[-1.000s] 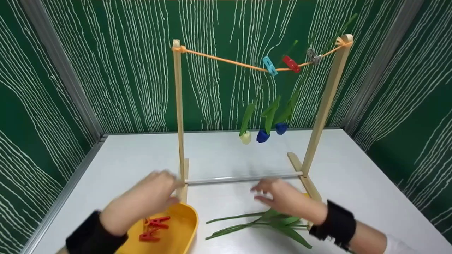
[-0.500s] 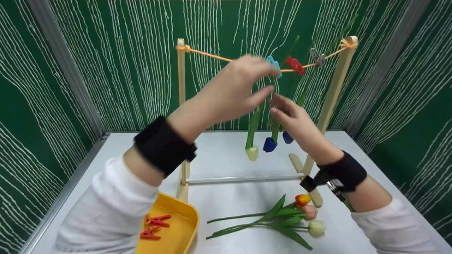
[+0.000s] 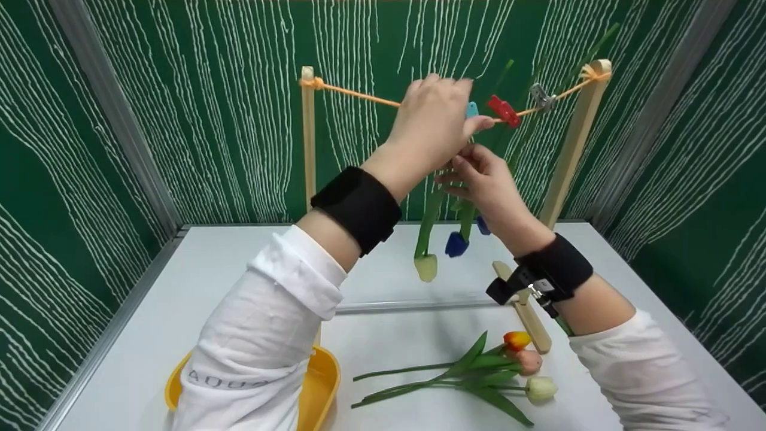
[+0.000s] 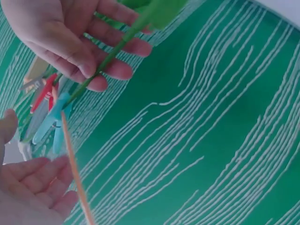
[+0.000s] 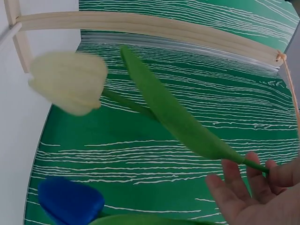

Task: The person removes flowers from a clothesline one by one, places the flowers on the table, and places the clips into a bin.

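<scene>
A cream-white tulip (image 3: 426, 267) hangs bloom down from the orange cord (image 3: 359, 94), its stem in a light-blue clothespin (image 4: 50, 123). My right hand (image 3: 491, 182) pinches this stem between thumb and fingers just below the clip, as the left wrist view shows. Around the clip's handles my left hand (image 4: 33, 192) is spread, thumb on one side and fingers on the other, with a gap to the handles. To the right, a red clothespin (image 3: 504, 111) and a grey clothespin (image 3: 541, 97) sit on the cord; two blue tulips (image 3: 456, 244) hang there.
Wooden posts (image 3: 307, 137) joined by a low rod (image 3: 413, 305) carry the cord. Several tulips (image 3: 479, 374) lie on the white table (image 3: 239, 263). A yellow tray (image 3: 323, 383) stands front left, partly behind the left sleeve. Green walls with white lines enclose the table.
Both hands have risen from above the table to the blue clothespin. The right hand has taken hold of the tulip stem; the hanging white tulip has shifted lower.
</scene>
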Available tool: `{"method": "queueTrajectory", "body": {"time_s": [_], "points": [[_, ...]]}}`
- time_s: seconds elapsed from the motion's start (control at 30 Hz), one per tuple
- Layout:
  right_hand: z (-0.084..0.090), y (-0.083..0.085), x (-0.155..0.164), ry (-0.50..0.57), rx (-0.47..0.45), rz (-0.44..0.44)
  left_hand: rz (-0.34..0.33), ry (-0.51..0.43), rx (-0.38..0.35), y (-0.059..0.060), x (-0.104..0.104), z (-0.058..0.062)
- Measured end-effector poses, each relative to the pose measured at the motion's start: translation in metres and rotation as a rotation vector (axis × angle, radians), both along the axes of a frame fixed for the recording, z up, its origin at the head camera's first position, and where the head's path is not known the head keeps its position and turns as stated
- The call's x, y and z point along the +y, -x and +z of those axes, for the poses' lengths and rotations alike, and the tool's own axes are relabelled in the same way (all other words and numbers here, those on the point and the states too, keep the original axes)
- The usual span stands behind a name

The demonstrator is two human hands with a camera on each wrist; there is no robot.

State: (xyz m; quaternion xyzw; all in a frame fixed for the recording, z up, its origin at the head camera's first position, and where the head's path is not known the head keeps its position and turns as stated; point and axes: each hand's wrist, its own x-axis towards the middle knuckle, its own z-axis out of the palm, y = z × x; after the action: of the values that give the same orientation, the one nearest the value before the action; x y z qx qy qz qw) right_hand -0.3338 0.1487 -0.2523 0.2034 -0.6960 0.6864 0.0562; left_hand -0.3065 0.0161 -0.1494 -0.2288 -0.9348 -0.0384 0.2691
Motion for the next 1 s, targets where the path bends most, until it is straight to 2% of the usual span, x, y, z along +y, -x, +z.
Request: {"method": "queueTrajectory", "body": {"time_s": [0.2,0.37,0.47,0.7,0.87,1.0], "points": [[-0.002,-0.001,-0.001,-0.007,0.039,0.012,0.016,-0.226,-0.018,0.002,0.001,-0.002],[-0.002,0.001,-0.001,-0.062,0.057,-0.03,0.053,-0.272,-0.059,0.005,0.002,-0.003],[-0.002,0.002,0.0,-0.094,0.065,-0.054,0.031,-0.34,-0.06,0.007,0.001,-0.007],[-0.002,0.0,0.0,-0.129,0.086,-0.073,-0.039,-0.492,0.034,0.011,0.001,-0.013],[-0.003,-0.002,0.0,-0.128,0.102,-0.047,-0.07,-0.562,0.082,0.012,0.0,-0.012],[-0.008,-0.004,0.001,-0.18,0.106,-0.035,-0.099,-0.613,0.147,0.01,-0.001,-0.01]]}}
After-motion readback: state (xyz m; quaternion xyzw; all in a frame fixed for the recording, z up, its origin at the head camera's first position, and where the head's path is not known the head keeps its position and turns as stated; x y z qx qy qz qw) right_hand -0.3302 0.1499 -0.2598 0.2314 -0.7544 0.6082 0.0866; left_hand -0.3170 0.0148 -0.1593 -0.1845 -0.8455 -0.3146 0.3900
